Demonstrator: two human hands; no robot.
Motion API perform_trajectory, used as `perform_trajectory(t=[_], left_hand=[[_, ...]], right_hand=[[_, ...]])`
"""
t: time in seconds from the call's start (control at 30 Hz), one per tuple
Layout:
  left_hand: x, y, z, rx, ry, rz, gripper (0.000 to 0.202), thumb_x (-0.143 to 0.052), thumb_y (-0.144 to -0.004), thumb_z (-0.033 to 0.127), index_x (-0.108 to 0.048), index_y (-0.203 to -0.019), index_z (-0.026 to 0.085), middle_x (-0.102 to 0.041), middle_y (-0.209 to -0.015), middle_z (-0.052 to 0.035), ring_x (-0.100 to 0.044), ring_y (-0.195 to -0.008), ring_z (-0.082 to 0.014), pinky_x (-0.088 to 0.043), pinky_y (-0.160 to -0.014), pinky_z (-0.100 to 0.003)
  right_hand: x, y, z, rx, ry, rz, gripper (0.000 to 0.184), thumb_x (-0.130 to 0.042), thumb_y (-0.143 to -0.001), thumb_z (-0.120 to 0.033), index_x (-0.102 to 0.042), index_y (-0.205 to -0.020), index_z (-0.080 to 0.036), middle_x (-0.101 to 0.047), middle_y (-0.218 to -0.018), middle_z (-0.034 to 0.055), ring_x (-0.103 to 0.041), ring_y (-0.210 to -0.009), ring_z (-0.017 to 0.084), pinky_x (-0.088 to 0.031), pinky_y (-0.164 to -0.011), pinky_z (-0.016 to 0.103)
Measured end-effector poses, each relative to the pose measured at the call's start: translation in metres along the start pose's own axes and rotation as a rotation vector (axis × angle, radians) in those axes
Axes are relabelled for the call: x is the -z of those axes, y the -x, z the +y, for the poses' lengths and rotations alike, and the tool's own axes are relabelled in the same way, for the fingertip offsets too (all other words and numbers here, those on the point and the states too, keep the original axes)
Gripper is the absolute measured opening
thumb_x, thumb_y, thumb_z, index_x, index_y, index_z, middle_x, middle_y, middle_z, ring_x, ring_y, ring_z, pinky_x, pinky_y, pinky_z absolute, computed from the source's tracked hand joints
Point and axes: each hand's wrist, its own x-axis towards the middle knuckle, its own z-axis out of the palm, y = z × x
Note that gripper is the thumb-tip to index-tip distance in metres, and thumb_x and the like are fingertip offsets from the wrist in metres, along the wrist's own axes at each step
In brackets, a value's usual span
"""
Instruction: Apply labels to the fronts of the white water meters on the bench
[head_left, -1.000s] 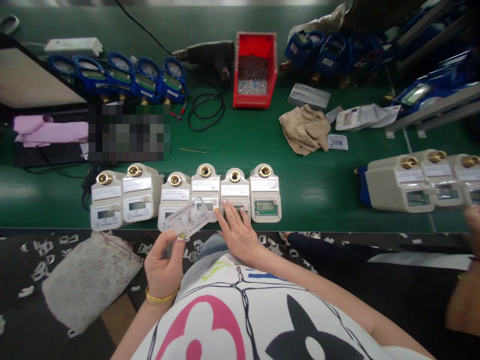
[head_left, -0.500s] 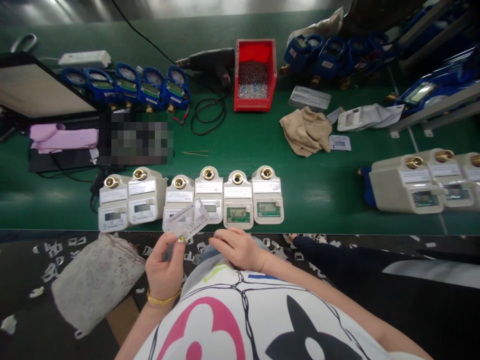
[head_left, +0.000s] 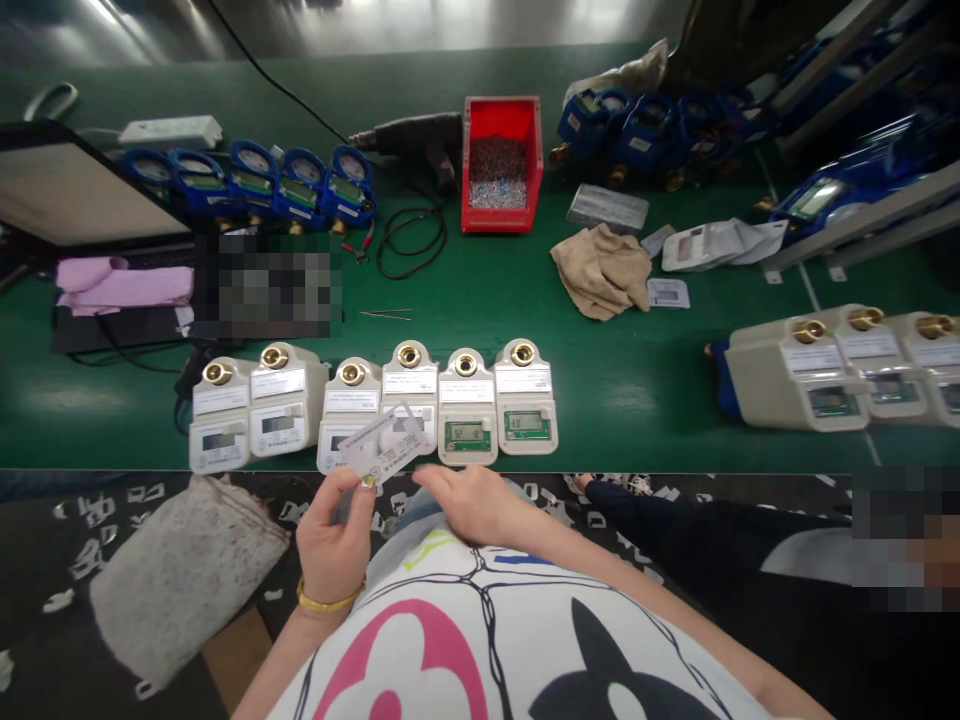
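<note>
Several beige meters point(head_left: 373, 405) with brass ports stand in a row at the near edge of the green table point(head_left: 622, 370). The two rightmost ones point(head_left: 466, 420) show lit green displays. My left hand point(head_left: 335, 538) holds a thin white card point(head_left: 385, 452) up in front of the middle meters. Just below the table edge, my right hand point(head_left: 471, 500) hovers with loosely curled fingers and holds nothing. It sits nearest the lit meter.
Blue meters point(head_left: 255, 185) line the back left beside a laptop point(head_left: 71, 195) and pink cloth point(head_left: 124, 283). A red bin of screws point(head_left: 501, 165), an electric screwdriver point(head_left: 416, 135), a tan rag point(head_left: 602, 270), tweezers point(head_left: 386, 315) and more beige meters point(head_left: 847, 365) at right.
My right hand has pulled back off the fifth meter's display to below the table edge, and that display now glows green. The card stays raised in my left hand.
</note>
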Motion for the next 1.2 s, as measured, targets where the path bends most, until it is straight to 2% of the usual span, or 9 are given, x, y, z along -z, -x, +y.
perform_trajectory(t=[0.07,0.17,0.23,0.33,0.53,0.6,0.77,0.97,1.2], left_hand=[[-0.002,0.000,0.001,0.054,0.037,-0.079,0.010,-0.054,-0.077,0.028,-0.058,-0.076,0.019,-0.062,-0.080,-0.0002,-0.056,-0.077,-0.0143,-0.044,-0.076,-0.022],[-0.012,0.001,-0.002,0.180,0.115,-0.365,0.017,-0.053,-0.077,0.034,-0.056,-0.072,0.018,-0.058,-0.071,0.0004,-0.052,-0.068,-0.0136,-0.043,-0.067,-0.022],[-0.023,0.001,-0.002,0.254,0.154,-0.557,0.022,-0.052,-0.077,0.037,-0.055,-0.069,0.017,-0.055,-0.066,0.0007,-0.049,-0.064,-0.0132,-0.041,-0.063,-0.023],[-0.041,0.000,0.001,0.320,0.187,-0.672,0.026,-0.050,-0.077,0.040,-0.054,-0.067,0.016,-0.057,-0.066,0.0000,-0.050,-0.066,-0.0140,-0.040,-0.067,-0.024],[-0.059,-0.006,0.010,0.335,0.074,-0.600,0.028,-0.048,-0.078,0.042,-0.056,-0.072,0.017,-0.064,-0.068,-0.0008,-0.054,-0.066,-0.0153,-0.040,-0.066,-0.025],[-0.062,-0.008,0.010,0.322,0.046,-0.573,0.027,-0.048,-0.078,0.042,-0.057,-0.071,0.017,-0.064,-0.067,-0.0006,-0.055,-0.065,-0.0152,-0.041,-0.066,-0.026],[-0.065,-0.011,0.008,0.330,-0.011,-0.580,0.028,-0.047,-0.078,0.043,-0.056,-0.070,0.018,-0.065,-0.067,-0.0011,-0.057,-0.065,-0.0164,-0.041,-0.066,-0.027],[-0.065,-0.013,0.004,0.326,-0.048,-0.624,0.027,-0.046,-0.078,0.042,-0.056,-0.070,0.018,-0.065,-0.066,-0.0016,-0.058,-0.066,-0.0175,-0.042,-0.067,-0.029],[-0.066,-0.016,0.005,0.343,-0.061,-0.615,0.026,-0.045,-0.079,0.041,-0.056,-0.071,0.018,-0.065,-0.067,-0.0015,-0.060,-0.068,-0.0178,-0.044,-0.068,-0.029]], right_hand=[[-0.001,0.010,0.004,-0.053,-0.335,0.043,0.016,-0.046,-0.082,-0.024,-0.057,-0.091,-0.018,-0.067,-0.077,0.0049,-0.060,-0.062,0.016,-0.042,-0.055,0.023],[-0.009,0.030,0.014,-0.204,-0.931,0.172,0.027,-0.040,-0.086,-0.042,-0.051,-0.084,-0.017,-0.057,-0.054,-0.0011,-0.052,-0.048,0.011,-0.038,-0.049,0.021],[-0.015,0.042,0.020,-0.299,-1.128,0.255,0.034,-0.034,-0.088,-0.046,-0.049,-0.079,-0.017,-0.053,-0.049,-0.0028,-0.047,-0.043,0.010,-0.036,-0.047,0.020],[-0.018,0.051,0.025,-0.447,-1.070,0.358,0.038,-0.037,-0.088,-0.046,-0.045,-0.063,-0.019,-0.050,-0.045,-0.0030,-0.043,-0.043,0.009,-0.034,-0.048,0.020],[-0.009,0.041,0.030,-0.604,-0.780,0.519,0.037,-0.038,-0.087,-0.039,-0.047,-0.057,-0.019,-0.052,-0.048,-0.0019,-0.048,-0.048,0.011,-0.036,-0.053,0.022],[-0.005,0.035,0.033,-0.641,-0.738,0.505,0.036,-0.038,-0.086,-0.036,-0.048,-0.056,-0.019,-0.053,-0.048,-0.0016,-0.050,-0.049,0.011,-0.037,-0.055,0.022],[-0.004,0.028,0.036,-0.708,-0.811,0.454,0.035,-0.039,-0.084,-0.034,-0.049,-0.053,-0.019,-0.054,-0.044,-0.0011,-0.052,-0.049,0.012,-0.040,-0.058,0.023],[-0.002,0.029,0.035,-0.724,-0.849,0.433,0.035,-0.040,-0.082,-0.031,-0.049,-0.051,-0.019,-0.055,-0.044,-0.0012,-0.052,-0.047,0.011,-0.040,-0.057,0.022],[-0.001,0.024,0.037,-0.735,-0.849,0.432,0.035,-0.040,-0.081,-0.030,-0.050,-0.050,-0.018,-0.055,-0.043,-0.0006,-0.052,-0.047,0.012,-0.041,-0.058,0.022]])
